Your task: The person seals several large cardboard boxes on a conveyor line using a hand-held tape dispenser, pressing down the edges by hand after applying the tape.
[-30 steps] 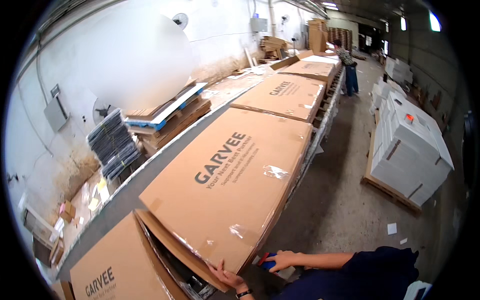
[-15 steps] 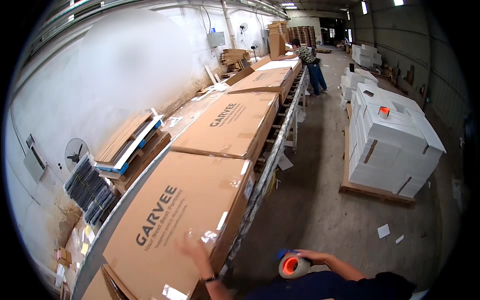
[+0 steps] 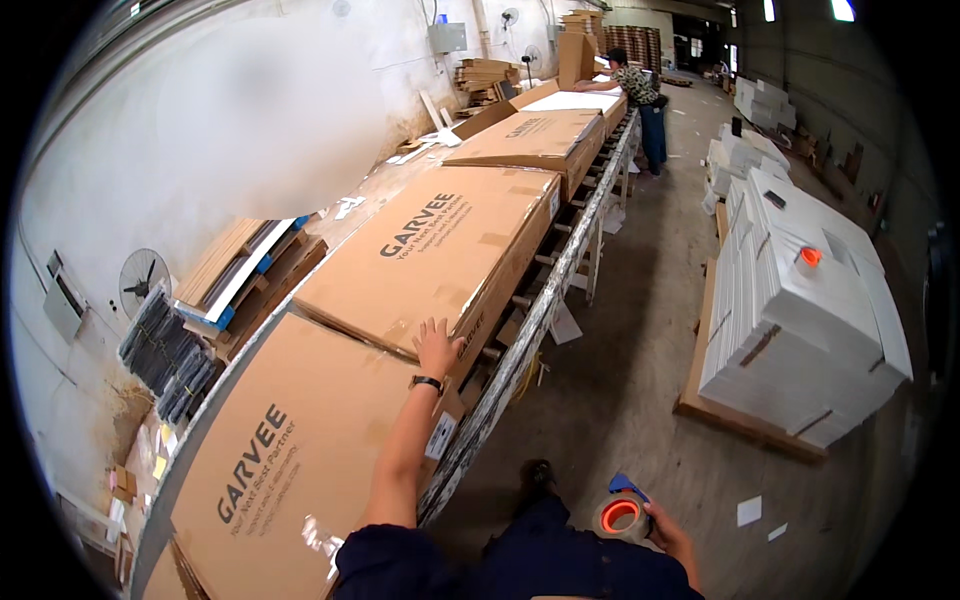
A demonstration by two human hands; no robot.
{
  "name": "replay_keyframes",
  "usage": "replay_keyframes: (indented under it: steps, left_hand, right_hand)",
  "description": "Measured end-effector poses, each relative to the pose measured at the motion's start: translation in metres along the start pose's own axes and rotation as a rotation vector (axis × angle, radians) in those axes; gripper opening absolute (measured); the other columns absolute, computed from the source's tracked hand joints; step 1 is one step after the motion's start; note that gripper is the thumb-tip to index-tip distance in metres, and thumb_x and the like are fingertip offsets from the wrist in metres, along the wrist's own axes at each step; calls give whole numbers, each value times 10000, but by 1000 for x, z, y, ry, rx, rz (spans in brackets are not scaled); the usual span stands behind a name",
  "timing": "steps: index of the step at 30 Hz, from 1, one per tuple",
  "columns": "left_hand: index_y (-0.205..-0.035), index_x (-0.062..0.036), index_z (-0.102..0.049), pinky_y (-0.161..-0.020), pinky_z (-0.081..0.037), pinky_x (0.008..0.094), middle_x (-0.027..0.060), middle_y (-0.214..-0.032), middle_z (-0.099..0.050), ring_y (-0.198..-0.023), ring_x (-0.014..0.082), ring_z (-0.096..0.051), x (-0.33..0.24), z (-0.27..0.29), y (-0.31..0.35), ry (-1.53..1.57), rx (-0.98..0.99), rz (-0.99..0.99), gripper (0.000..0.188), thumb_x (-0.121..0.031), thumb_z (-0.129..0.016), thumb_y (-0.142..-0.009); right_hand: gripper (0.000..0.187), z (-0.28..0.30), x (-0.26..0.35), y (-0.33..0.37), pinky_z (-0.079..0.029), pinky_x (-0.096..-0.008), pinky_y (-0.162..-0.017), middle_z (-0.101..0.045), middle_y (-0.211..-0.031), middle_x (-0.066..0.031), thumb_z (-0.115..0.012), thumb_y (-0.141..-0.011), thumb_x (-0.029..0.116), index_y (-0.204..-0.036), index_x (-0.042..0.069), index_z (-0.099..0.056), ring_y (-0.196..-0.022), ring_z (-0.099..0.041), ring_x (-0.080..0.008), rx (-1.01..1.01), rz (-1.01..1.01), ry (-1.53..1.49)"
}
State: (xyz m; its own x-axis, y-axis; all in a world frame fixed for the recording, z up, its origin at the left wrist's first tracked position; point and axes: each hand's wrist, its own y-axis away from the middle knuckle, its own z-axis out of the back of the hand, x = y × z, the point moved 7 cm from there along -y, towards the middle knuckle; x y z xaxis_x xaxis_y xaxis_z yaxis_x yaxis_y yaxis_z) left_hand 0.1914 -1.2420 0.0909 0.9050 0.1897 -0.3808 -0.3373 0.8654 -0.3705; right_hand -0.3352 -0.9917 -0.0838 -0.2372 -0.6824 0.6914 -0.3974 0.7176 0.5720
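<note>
Stretched forward, my left hand (image 3: 437,350) lies with its fingers spread on the near right corner of a flat brown cardboard box (image 3: 480,265). Below that forearm is a nearer cardboard box (image 3: 330,390), close to my body, with dark print and shiny clear tape on its top. At my right side, low beside my leg, my right hand (image 3: 668,530) is closed on a tape dispenser (image 3: 620,514). The dispenser has a blue part and a roll of tape with an orange core. Both boxes rest on a roller conveyor (image 3: 540,335).
Further along the conveyor lie more boxes (image 3: 530,135), and a person (image 3: 640,95) leans over the far end. To the right, a white stack (image 3: 790,310) on a wooden pallet carries an orange-cored tape roll (image 3: 808,259). Flat boards (image 3: 240,265) and a fan (image 3: 145,280) stand left.
My left hand has moved forward from above the nearest box onto the corner of the box beyond it. My right hand has shifted right with the tape dispenser. The view has moved too.
</note>
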Motion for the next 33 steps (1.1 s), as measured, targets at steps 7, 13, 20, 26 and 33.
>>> replay_keyframes:
  steps: [7,13,20,26,33]
  left_hand:
    - [-1347,28,-352,-1081,-220,541,218,-1426,-314,-1366,352,-226,12,-57,-61,-200,170,88,896,-491,-712,-712]
    - [-1379,61,-299,-1107,-194,510,215,-1455,-288,-1377,351,-212,7,-67,-44,-312,99,191,933,-463,-706,-723]
    - [-1410,-10,-265,-1061,-152,637,211,-1472,-241,-1371,388,-213,19,-46,-25,-396,170,382,1062,-486,-779,-612]
    - [-1398,-16,-302,-1051,-174,633,211,-1456,-277,-1353,398,-249,15,-34,-12,-413,18,519,1021,-449,-787,-610]
    - [-1399,-84,-339,-1002,-240,654,186,-1453,-301,-1338,390,-275,6,-34,-11,-455,-32,563,938,-351,-795,-624]
  right_hand:
    - [608,21,109,-117,-401,-389,-1014,-473,-1336,-113,-552,-890,385,-1371,56,-378,-1224,-468,-252,-98,181,-293]
    - [592,-49,248,-231,-352,-372,-1036,-462,-1324,-108,-522,-907,401,-1368,59,-379,-1225,-453,-231,-214,565,120]
    - [661,-238,401,-341,-277,-358,-1060,-417,-1334,-137,-605,-772,219,-1355,16,-369,-1238,-399,-251,219,871,635]
    - [655,-489,489,-301,-401,-369,-945,-505,-1209,-175,-660,-729,261,-1329,92,-460,-1091,-512,-294,680,1072,815]
    - [650,-528,338,-430,-483,-376,-857,-624,-1053,-238,-582,-721,561,-1176,98,-617,-999,-604,-356,1030,646,1950]
